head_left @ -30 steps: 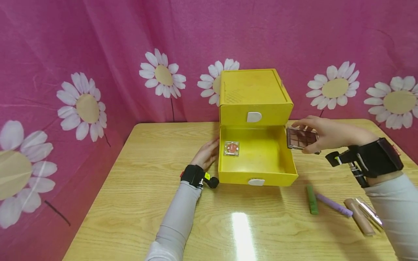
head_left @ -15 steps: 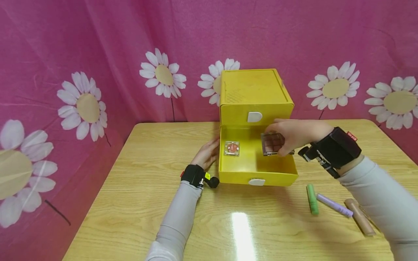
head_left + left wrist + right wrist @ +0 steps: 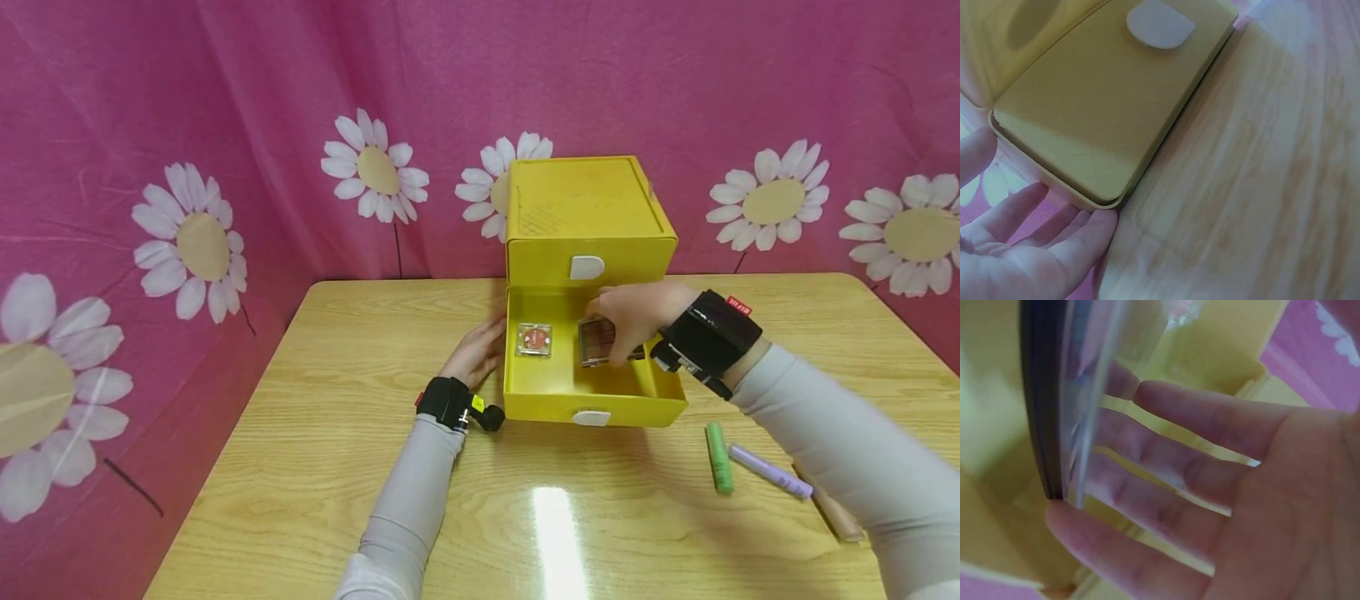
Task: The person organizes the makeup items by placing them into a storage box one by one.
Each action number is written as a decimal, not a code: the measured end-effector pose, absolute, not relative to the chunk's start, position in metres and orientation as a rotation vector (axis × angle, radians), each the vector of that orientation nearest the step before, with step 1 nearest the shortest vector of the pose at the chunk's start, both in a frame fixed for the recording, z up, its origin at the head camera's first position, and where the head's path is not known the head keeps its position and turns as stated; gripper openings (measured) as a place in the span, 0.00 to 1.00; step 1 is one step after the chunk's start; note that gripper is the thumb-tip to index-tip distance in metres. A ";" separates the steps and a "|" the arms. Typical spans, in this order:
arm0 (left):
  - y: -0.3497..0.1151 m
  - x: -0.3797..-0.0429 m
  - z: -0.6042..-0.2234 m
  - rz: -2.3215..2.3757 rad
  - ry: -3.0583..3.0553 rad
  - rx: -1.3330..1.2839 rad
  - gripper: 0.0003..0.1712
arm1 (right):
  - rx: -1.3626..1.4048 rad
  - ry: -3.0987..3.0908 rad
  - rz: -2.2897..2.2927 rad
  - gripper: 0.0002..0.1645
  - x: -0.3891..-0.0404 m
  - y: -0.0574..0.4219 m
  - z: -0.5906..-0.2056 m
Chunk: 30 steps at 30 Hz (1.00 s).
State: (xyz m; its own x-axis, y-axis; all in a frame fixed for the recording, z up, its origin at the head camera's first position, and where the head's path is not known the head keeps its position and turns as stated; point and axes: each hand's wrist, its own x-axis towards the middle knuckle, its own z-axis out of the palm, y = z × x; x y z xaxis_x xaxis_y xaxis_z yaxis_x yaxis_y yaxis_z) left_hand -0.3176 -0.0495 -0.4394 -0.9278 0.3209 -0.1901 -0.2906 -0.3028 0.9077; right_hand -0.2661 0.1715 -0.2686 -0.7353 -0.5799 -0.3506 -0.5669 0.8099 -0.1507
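Observation:
In the head view, my right hand (image 3: pixel 637 317) grips an eyeshadow palette (image 3: pixel 596 340) by its edges, inside the pulled-out lower drawer (image 3: pixel 555 408) of a yellow two-drawer box (image 3: pixel 588 200). Up close in the right wrist view, the palette's dark edge (image 3: pixel 1044 425) and clear plastic stand before the fingers. A small square compact (image 3: pixel 534 340) with an orange-red centre lies in the drawer's left part. My left hand (image 3: pixel 472 354) rests against the box's left side. Its fingertips touch a lower corner of the yellow casing (image 3: pixel 1072 194) in the left wrist view, fingers mostly straight.
To the right of the box lie a green tube (image 3: pixel 718 458), a purple tube (image 3: pixel 770 470) and a tan tube (image 3: pixel 836 508), partly under the right sleeve. The wooden table (image 3: pixel 337 467) meets a pink flowered curtain (image 3: pixel 450 67) behind the box.
My right hand has carried the palette leftward from beside the box, over the drawer's right wall, and into the drawer. My left hand stays put, as do the compact and tubes.

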 end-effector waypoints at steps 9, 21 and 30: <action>-0.051 -0.317 -0.440 2.242 1.575 0.095 0.28 | -0.872 2.612 0.050 0.27 -0.278 0.161 -0.281; -0.053 -0.317 -0.439 2.250 1.568 0.101 0.28 | -0.773 2.661 0.030 0.36 -0.280 0.158 -0.292; -0.052 -0.317 -0.438 2.244 1.578 0.103 0.29 | -0.718 2.666 -0.007 0.38 -0.279 0.159 -0.299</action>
